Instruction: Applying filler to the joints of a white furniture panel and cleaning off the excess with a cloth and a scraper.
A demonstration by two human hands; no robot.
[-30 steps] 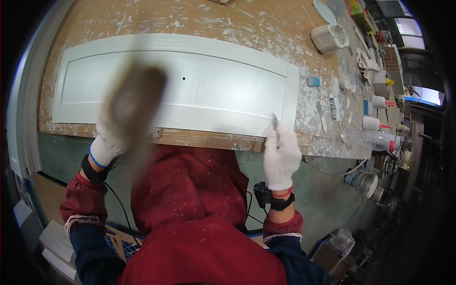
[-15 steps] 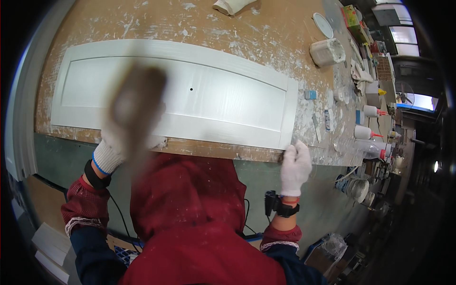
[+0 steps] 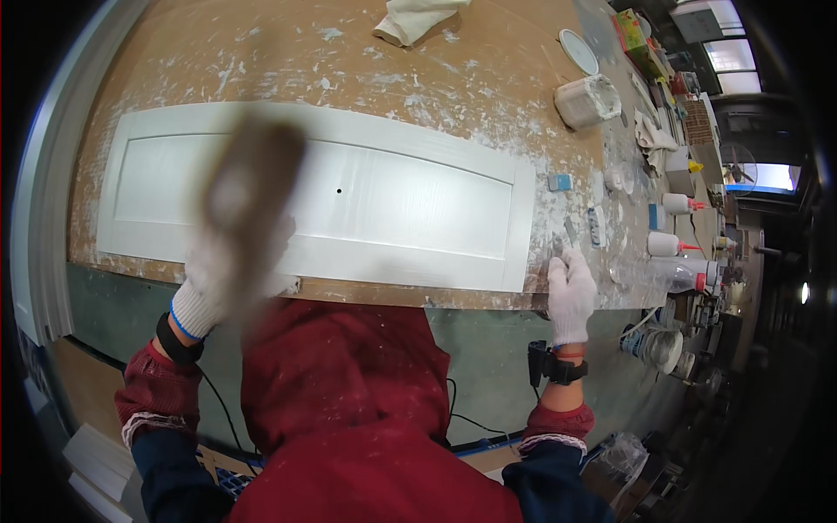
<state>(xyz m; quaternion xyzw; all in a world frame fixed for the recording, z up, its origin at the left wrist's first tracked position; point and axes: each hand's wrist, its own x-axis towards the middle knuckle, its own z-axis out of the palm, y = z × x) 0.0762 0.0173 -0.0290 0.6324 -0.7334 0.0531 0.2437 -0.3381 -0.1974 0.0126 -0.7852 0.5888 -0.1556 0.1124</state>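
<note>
A white framed panel [image 3: 392,222], with a small dark hole in its middle, lies on the worktable [image 3: 357,61]. At its near left edge is my left hand [image 3: 199,292] in a white knit glove. A large blurred brown shape [image 3: 253,179] close to the camera covers most of that hand's fingers, so their grip is hidden. My right hand [image 3: 572,292], also gloved, reaches past the panel's right end. Its fingers are stretched forward and slightly apart, the tips over the near end of a thin grey scraper [image 3: 571,231].
Right of the panel lie a small blue block [image 3: 560,182] and a tube [image 3: 596,227]. Farther back are a whitish tub [image 3: 588,102], a round lid [image 3: 579,52] and a cloth [image 3: 418,19]. Red-tipped bottles [image 3: 676,204] and a clear bottle [image 3: 676,275] line the right side.
My right hand has moved right from the panel's near right corner to the scraper. My left hand stays at the panel's edge. The whole view has shifted slightly.
</note>
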